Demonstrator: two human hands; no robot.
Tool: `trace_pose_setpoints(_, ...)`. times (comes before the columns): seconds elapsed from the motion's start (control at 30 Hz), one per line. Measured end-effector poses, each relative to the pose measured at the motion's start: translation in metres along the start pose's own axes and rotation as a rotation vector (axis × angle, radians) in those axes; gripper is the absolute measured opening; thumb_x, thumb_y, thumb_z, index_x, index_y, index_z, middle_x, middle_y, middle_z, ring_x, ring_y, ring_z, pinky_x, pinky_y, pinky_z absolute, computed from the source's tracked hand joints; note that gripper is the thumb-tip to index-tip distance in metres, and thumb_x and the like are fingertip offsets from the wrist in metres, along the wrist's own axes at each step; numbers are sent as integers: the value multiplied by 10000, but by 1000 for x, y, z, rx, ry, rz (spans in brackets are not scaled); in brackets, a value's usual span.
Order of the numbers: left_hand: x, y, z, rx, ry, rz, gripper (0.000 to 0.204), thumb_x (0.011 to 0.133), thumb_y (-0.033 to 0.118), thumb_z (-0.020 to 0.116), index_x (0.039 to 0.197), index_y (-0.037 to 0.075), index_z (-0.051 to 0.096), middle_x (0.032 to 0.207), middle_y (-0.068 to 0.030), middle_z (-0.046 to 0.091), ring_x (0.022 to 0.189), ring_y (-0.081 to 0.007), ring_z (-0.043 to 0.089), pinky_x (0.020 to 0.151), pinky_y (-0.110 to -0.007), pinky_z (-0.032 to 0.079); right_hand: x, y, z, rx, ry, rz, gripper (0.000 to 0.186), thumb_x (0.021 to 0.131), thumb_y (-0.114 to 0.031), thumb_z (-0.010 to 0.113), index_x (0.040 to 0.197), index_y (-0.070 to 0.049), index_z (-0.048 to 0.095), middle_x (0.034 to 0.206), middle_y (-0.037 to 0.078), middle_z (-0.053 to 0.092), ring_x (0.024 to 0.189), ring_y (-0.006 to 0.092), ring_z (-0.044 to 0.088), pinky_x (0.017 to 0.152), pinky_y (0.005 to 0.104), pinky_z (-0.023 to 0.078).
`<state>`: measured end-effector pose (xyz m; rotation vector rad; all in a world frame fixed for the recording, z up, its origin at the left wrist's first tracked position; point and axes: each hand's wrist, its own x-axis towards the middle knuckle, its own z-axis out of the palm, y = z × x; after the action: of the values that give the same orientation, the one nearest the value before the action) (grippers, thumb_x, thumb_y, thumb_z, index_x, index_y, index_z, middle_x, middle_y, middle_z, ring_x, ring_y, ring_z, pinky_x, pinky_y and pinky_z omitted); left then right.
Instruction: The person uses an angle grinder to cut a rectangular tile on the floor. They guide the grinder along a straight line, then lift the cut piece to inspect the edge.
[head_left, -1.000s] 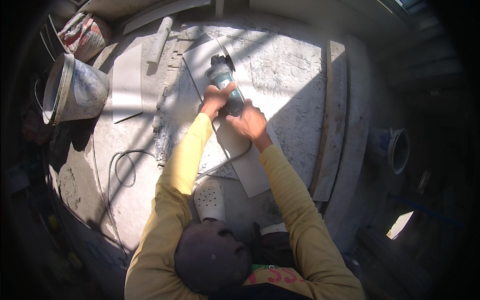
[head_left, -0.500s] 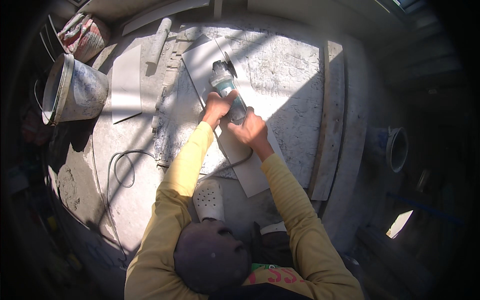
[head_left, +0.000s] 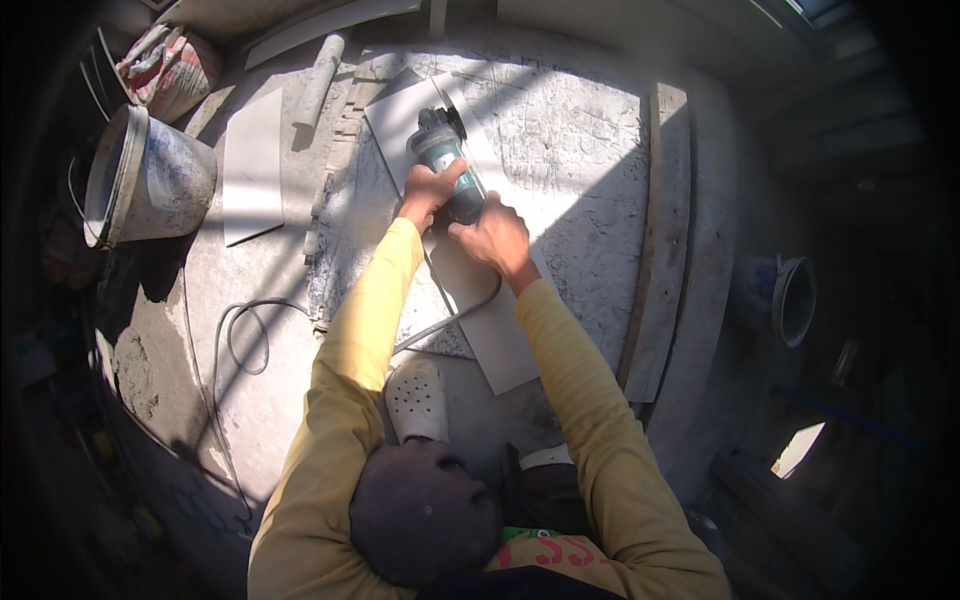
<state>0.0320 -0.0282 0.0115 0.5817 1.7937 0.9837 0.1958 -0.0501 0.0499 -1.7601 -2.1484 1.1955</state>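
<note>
A teal and black angle grinder (head_left: 444, 150) lies over a pale tile (head_left: 500, 355) set at a slant on a rough white board (head_left: 580, 120), its disc against the tile's upper part. My left hand (head_left: 427, 190) is closed round the grinder's body. Behind it, my right hand (head_left: 493, 235) grips the tool's rear end. A grey cord (head_left: 440, 327) runs from the grinder across the tile toward my white clog (head_left: 415, 398). A faint haze of dust hangs near the top of the view.
Left: a dirty bucket (head_left: 170, 180), a sack (head_left: 170, 75), a loose tile (head_left: 250, 165), a grey tube (head_left: 325, 75), coiled cord (head_left: 250, 365) and wet mortar (head_left: 140, 380). Right: long planks (head_left: 665, 240) and another bucket (head_left: 790, 300). A wall edge (head_left: 600, 20) runs along the back.
The grinder and both hands shifted slightly toward me half a second ago and now sit farther forward, up and a little left along the tile. Both hands keep their grip.
</note>
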Motion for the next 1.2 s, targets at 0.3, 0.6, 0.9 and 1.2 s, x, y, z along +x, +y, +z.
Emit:
trace_pose_setpoints(0.3,8,0,0,-7,19,11,538,816,426,826,1030,-64,770,979,-187,775,836,-248,757,756,-381,593,5,-6,-5,-15,-28,15,728,746,-462,800,1139,114,592,1029,341,733,996,485,737,911,506,592)
trace_pose_setpoints(0.6,-26,-5,6,114,-6,-59,507,889,409,797,1035,-74,742,946,-155,757,806,-210,725,730,-370,568,-22,16,7,5,32,-22,722,752,-459,786,1166,92,575,973,323,738,956,481,739,898,519,594)
trace_pose_setpoints(0.9,-42,-13,10,143,-7,-23,645,849,468,830,1066,-131,732,1020,-249,771,904,-300,774,803,-406,587,-39,23,7,33,36,2,686,755,-453,790,1121,93,592,935,335,729,925,498,734,854,532,598)
trace_pose_setpoints(1.2,-55,-8,12,213,-6,-30,663,845,490,821,1071,-127,736,1035,-263,771,943,-324,775,837,-416,586,-48,29,10,52,65,-2,663,751,-446,807,1091,81,590,923,325,729,909,503,728,828,552,595)
